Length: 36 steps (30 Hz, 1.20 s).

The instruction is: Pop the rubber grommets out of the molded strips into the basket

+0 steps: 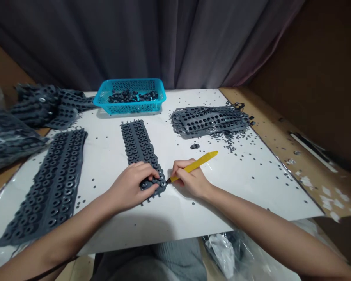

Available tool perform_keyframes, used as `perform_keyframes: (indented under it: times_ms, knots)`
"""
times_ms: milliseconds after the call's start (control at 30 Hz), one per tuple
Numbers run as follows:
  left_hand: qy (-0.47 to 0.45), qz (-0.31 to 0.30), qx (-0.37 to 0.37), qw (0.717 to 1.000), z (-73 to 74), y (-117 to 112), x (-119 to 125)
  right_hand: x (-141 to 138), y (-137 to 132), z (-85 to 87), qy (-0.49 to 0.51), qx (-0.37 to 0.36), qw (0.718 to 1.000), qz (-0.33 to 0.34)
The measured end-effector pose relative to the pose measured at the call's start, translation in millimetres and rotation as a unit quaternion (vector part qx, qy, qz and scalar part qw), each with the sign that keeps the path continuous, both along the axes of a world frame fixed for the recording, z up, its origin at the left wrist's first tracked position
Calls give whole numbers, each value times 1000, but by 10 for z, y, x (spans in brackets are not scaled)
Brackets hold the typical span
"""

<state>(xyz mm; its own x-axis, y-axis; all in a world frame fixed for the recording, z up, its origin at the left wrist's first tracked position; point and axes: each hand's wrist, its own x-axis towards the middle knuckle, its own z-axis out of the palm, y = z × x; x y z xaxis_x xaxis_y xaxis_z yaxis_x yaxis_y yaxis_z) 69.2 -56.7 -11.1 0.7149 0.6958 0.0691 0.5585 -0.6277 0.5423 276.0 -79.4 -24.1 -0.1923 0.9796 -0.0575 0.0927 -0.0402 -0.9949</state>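
Observation:
A dark grey rubber sheet (140, 142) with rows of round rings lies lengthwise on the white board. My left hand (136, 183) rests over its near end, fingers curled and thumb along the near edge, gripping it against the board. My right hand (190, 177) is closed around a yellow pen-shaped tool (203, 160). The tool's dark tip meets the sheet's right edge near the closest corner, beside a ring. What kind of tool it is I cannot make out. A small dark piece (194, 146) lies beyond my right hand.
Left of my left arm lies a larger stack of ringed sheets (51, 183). A blue basket (128, 107) holds small dark pieces. Perforated sheets (210, 121) are piled back right, among scattered dark discs. A filled plastic bag (11, 140) sits far left. White scraps (327, 199) lie right.

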Motion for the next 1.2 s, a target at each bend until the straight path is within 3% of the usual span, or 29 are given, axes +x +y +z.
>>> perform_keyframes:
  times_ms: [167,433,733,933,1000,1100,1200]
  knots:
    - [3,-11,16,1000,-6,-33,-17,12,0,-31,-30,23,999,31]
    - [-14,-25,50,998,20,-51,20,5,-25,-29,-115,157,978,69]
    - [190,-108,155,964,219,-67,332,14,-40,-54,-114,160,979,51]
    - [174,-161,316,919,49,-119,313,3,-45,-42,-116,154,980,50]
    - [166,-158,337,913,-11,-124,293,1,-44,-45,-117,153,980,50]
    - [139,-124,267,945,-41,-106,258,1,-39,-52,-117,153,980,50]
    - [46,-32,86,995,3,-70,191,4,-34,-56,-114,152,981,50]
